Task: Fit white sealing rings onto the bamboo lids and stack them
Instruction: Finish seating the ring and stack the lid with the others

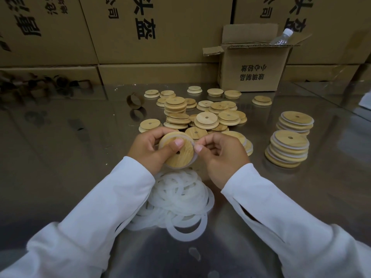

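My left hand grips a round bamboo lid with a small centre hole, thumb pressed on its face. A white sealing ring lies partly around the lid's rim. My right hand pinches that ring at the lid's right edge. Below my hands a heap of loose white rings rests on the steel table. Behind my hands lies a pile of bare bamboo lids. Two stacks of ringed lids stand at the right.
An open cardboard box holding a plastic bottle stands at the back right. Large cartons wall the back. A cardboard tape core sits left of the lid pile, and blurred brown objects lie at the far left.
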{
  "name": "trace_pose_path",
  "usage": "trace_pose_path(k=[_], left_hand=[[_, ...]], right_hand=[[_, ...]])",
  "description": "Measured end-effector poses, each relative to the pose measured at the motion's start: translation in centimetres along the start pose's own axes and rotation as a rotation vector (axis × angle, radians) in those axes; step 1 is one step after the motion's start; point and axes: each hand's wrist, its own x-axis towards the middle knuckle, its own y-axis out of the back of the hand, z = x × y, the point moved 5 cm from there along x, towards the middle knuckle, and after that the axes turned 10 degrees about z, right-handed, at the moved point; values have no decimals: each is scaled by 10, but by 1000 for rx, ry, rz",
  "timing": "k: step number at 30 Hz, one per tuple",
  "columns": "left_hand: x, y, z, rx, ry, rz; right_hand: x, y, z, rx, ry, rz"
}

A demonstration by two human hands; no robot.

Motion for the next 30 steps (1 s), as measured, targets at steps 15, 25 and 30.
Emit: trace_pose_path(k=[15,25,30], left_hand=[[3,1,-13,-64,151,-56],[0,-1,-10,-111,199,-39],[3,5,-13,-102,248,43]], right_hand=[[3,4,9,171,-166,33],[4,1,10,46,-104,-53],[23,34,33,64,-313,330]])
